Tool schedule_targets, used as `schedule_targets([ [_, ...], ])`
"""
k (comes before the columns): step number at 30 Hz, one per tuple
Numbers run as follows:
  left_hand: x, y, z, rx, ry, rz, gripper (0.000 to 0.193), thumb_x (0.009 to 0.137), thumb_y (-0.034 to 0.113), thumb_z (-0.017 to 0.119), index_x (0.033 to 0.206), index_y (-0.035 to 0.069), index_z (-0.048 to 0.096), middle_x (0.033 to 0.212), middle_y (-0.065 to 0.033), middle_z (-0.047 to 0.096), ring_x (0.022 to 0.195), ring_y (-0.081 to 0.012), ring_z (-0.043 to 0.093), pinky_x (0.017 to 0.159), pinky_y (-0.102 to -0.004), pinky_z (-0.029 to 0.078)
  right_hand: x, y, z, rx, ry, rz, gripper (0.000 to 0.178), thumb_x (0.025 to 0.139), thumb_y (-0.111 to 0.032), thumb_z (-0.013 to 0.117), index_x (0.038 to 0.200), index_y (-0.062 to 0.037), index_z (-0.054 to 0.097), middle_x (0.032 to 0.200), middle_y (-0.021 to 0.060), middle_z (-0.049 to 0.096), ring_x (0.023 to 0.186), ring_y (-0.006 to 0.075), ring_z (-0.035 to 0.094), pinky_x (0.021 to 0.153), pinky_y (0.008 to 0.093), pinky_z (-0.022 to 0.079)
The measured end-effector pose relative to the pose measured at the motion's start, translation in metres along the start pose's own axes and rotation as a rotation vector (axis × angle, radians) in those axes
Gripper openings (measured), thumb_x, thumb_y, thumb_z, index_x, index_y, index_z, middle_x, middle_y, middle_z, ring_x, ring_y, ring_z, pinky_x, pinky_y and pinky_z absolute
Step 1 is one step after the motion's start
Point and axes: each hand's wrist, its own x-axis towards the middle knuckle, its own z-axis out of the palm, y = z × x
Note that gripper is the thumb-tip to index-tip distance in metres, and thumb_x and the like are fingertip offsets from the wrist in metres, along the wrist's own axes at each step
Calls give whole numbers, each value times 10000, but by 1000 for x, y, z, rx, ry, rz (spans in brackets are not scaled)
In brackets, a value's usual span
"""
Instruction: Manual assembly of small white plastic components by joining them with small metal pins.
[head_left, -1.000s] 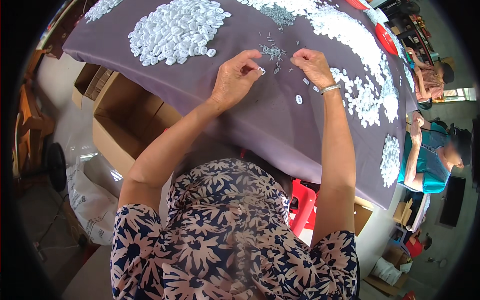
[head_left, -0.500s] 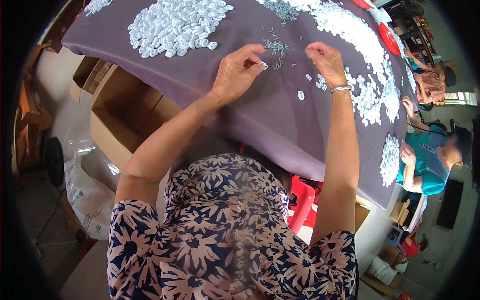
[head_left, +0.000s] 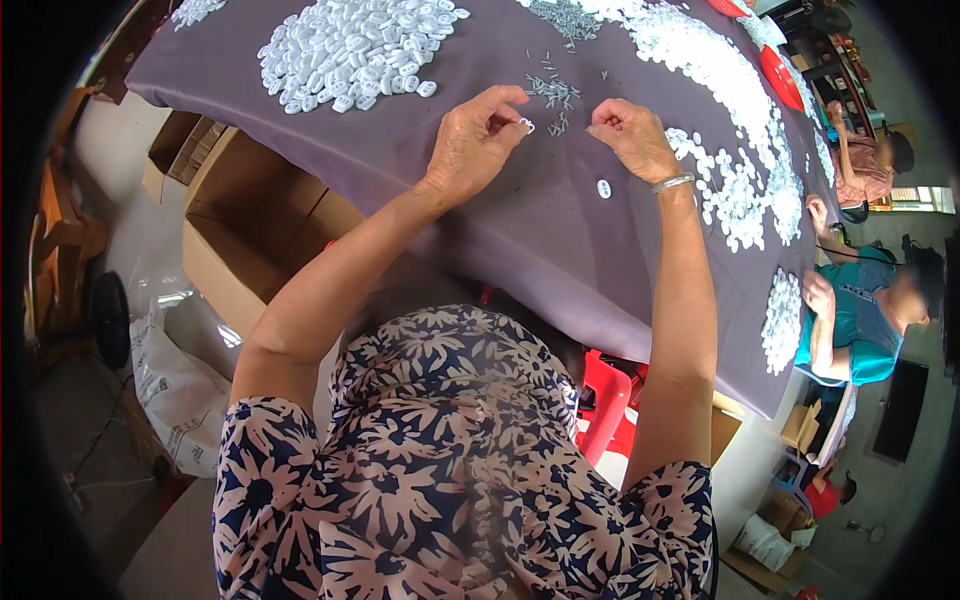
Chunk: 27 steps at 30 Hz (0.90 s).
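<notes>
Between the thumb and fingertips of my left hand is a small white plastic piece. My right hand, with a silver bangle at the wrist, is closed in a pinch to its right; whatever its fingertips hold is too small to make out. Small grey nail-like pins lie loose on the cloth just beyond and between the hands. One white oval piece with dark holes rests alone below my right hand. The hands are apart.
A purple-grey cloth covers the table. White oval pieces form a large heap at far left. More white pieces spread along the right, near a red basin. Open cardboard boxes stand left; co-workers sit right.
My right hand has moved a little left, toward my left hand, and its wrist has turned. My left hand stays almost still with the white piece.
</notes>
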Motion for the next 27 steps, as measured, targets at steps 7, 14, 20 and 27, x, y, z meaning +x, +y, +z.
schedule_targets([
  [7,0,1,0,10,-8,6,263,843,37,631,1103,52,597,815,-11,628,711,-85,564,666,-241,478,-6,-10,3,209,14,17,133,790,-138,697,819,-17,650,665,-11,577,614,78,499,593,255,432],
  [14,1,-1,0,13,-21,25,270,855,16,620,1120,51,588,804,20,594,715,-52,536,650,-208,452,-4,-8,11,15,87,-90,91,805,-81,681,819,-13,622,684,-3,570,599,79,487,573,249,416],
  [20,0,-2,0,19,-28,34,271,856,18,621,1122,55,587,810,15,595,719,-53,537,656,-211,455,-4,-5,12,-232,201,-303,82,772,-11,650,808,-10,577,731,96,586,629,246,567,608,352,460],
  [27,1,-1,-1,27,-34,20,269,859,27,619,1125,58,588,814,7,599,723,-63,545,664,-224,465,-3,-13,14,-622,228,-424,125,740,36,605,822,-36,544,819,105,553,824,303,592,702,434,491],
])
